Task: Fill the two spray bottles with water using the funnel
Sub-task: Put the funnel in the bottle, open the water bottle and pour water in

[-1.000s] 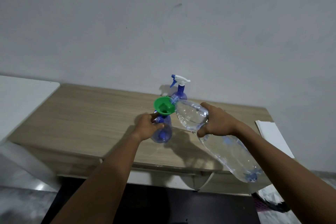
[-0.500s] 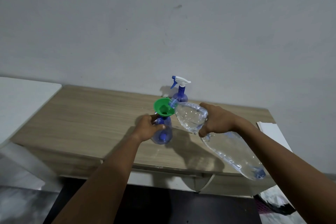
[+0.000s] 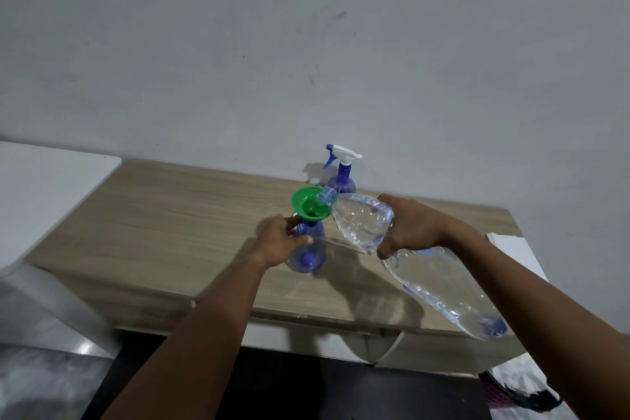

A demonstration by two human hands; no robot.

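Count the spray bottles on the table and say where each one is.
2. One spray bottle stands near the table's middle, steadied by the left hand, with the green funnel in its neck. The other stands behind it by the wall, trigger head on.

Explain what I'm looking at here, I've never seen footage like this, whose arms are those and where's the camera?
There is no machine here. The camera sits on a person's head and looks forward and down, so the two arms reaching in from below are that person's own.

In front is a wooden table against a pale wall. The left hand grips a blue spray bottle standing on the table with its sprayer top off. A green funnel sits in its neck. The right hand holds a big clear water bottle, tipped so its mouth rests at the funnel's rim. Whether water is flowing is hard to tell.

Behind stands a second spray bottle with its white and blue trigger top on.
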